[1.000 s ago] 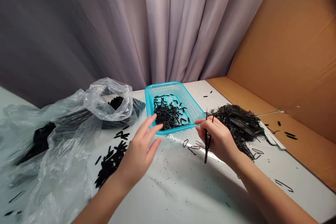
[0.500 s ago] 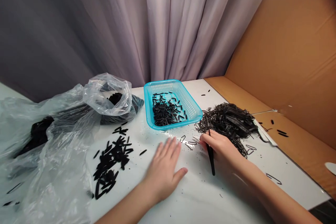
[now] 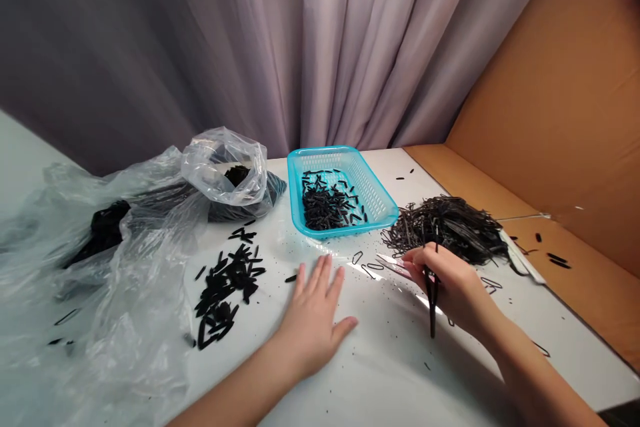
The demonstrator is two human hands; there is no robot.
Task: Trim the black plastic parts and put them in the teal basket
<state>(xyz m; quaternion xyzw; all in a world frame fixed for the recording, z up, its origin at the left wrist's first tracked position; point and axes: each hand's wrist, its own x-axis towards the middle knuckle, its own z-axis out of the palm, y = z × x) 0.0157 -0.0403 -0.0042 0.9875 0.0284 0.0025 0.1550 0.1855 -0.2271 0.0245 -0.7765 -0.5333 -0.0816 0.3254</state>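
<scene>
We're resting our left hand [image 3: 313,327] spread and empty on the counter [image 3: 380,373], having just drawn it back, so our right hand [image 3: 447,277] is seemingly working alone, gripping a slim black tool [image 3: 433,320] near thin loops [image 3: 369,271]. Beyond, black pieces [image 3: 324,208] are lying in the blue basket [image 3: 350,231].

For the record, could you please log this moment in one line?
left hand: palm down; right hand: holding tweezers; blue basket: black pieces inside
</scene>
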